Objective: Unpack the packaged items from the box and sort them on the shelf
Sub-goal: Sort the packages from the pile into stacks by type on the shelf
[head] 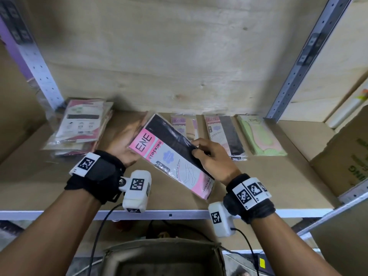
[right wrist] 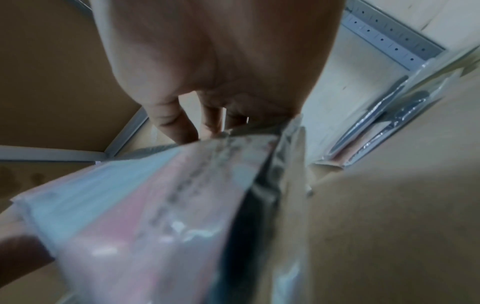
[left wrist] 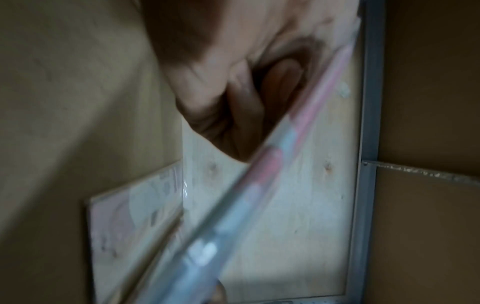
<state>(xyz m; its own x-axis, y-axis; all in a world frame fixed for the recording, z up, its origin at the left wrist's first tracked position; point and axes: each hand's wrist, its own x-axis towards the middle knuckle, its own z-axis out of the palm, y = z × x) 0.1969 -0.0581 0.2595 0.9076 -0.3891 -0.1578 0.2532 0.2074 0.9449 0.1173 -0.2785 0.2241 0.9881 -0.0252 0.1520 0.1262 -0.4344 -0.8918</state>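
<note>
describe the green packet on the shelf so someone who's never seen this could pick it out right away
Look at the brown shelf board under the plywood back wall, then follow the row of flat packets lying along its back edge to the right end, near the grey metal upright. The green packet lies last there. It alone is pale green; the packet with black stockings beside it has a pink card.

Stocking packet [head: 171, 154] held above shelf board [head: 268, 176], tilted, between left hand [head: 123, 144] and right hand [head: 213, 158]. Stack of packets [head: 79, 128] on shelf at left, beside left upright [head: 35, 62]. Three packets [head: 225, 134] in row behind right hand, near back panel. Cardboard box [head: 346, 156] at far right. Open box [head: 165, 257] below shelf edge.
</note>
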